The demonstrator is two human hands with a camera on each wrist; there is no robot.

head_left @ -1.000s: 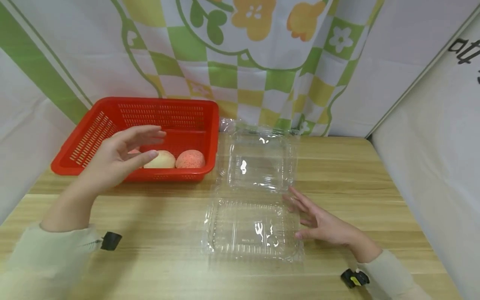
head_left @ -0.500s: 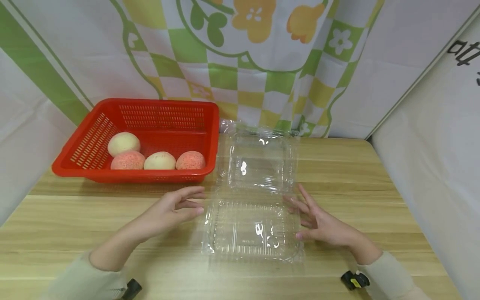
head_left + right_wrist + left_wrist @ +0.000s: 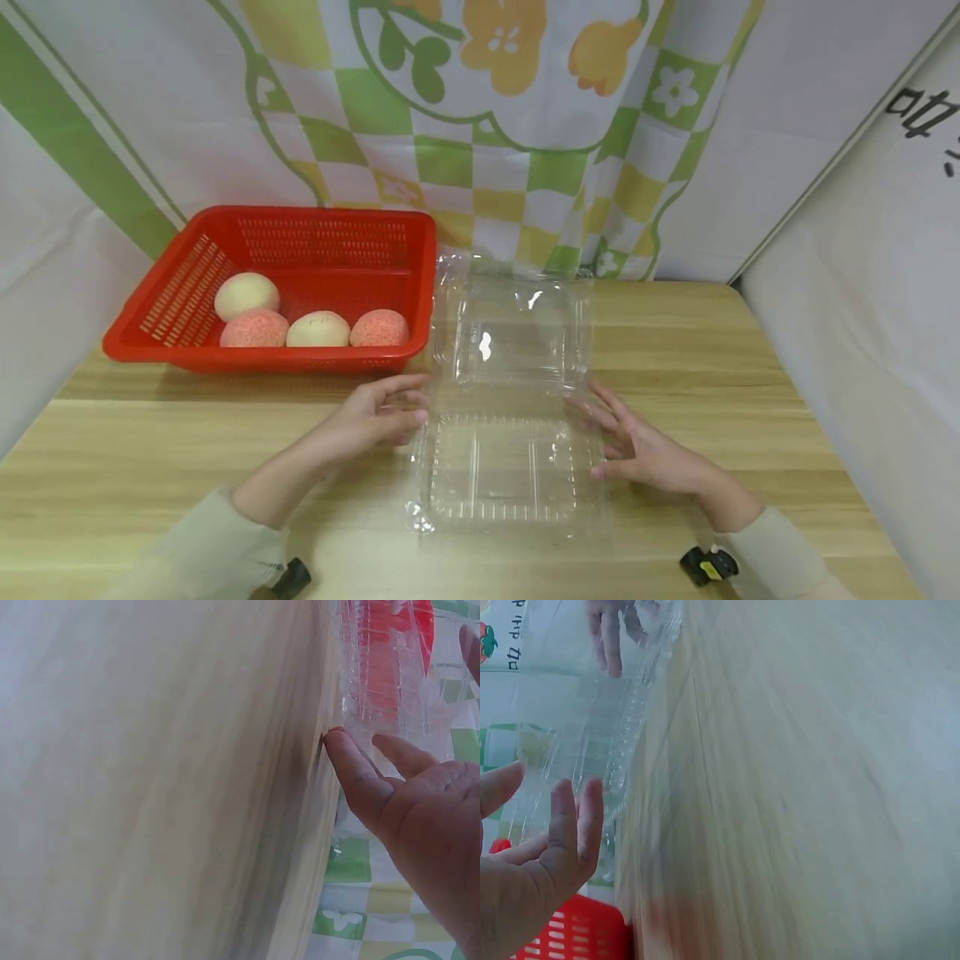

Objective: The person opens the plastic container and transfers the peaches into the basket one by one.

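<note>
A clear plastic clamshell box [image 3: 504,471] lies unfolded on the wooden table, its lid half [image 3: 512,337] toward the curtain. My left hand [image 3: 375,418] is at the left edge of the near half, fingertips at or almost touching the plastic. In the left wrist view its fingers [image 3: 591,817] are extended and spread beside the box wall. At the opposite edge, my right hand [image 3: 648,450] has its fingertips against the box side, with loosely extended fingers. Nothing sits inside the box.
A red plastic basket [image 3: 330,357] stands at the back left. In it lie two cream balls [image 3: 247,296] and two speckled pink balls [image 3: 380,328], bun-like in shape. A patterned curtain [image 3: 495,175] hangs behind the table [image 3: 675,350].
My left hand has come from over the basket down and right to the box's left edge, uncovering the balls. The right hand has stayed nearly still. Glints on the near half have shifted.
</note>
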